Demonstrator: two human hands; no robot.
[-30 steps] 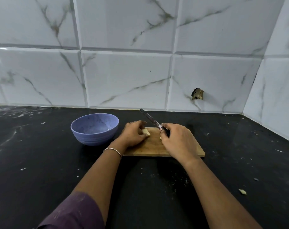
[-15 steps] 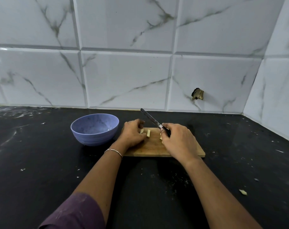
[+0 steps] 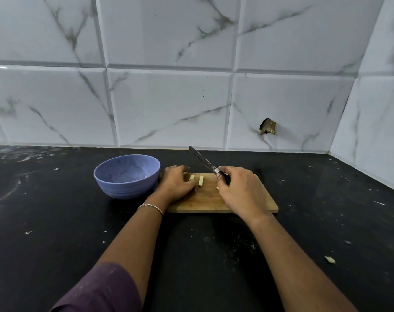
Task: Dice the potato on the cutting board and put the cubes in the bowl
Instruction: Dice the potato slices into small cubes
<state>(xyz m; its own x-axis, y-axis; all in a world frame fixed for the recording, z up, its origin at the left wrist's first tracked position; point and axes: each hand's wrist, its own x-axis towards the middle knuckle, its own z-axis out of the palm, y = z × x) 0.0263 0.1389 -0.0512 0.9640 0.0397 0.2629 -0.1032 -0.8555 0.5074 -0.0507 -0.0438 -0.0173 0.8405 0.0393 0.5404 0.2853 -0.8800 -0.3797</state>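
Two potato sticks — beside left fingers

Cutting board: bare wood, matt, fine grain. 
Bowl: blue plastic, matt, faintly speckled, ribbed low on the wall. 
Potato sticks: pale, cut faces smooth. 
Knife: dark dull metal blade, bright metal collar. 
Counter: black polished stone, smeared and flecked white. 
Wall tiles: glossy, marble-veined. 
Bracelet: shiny metal. 
Sleeve: purple cloth, dusty.
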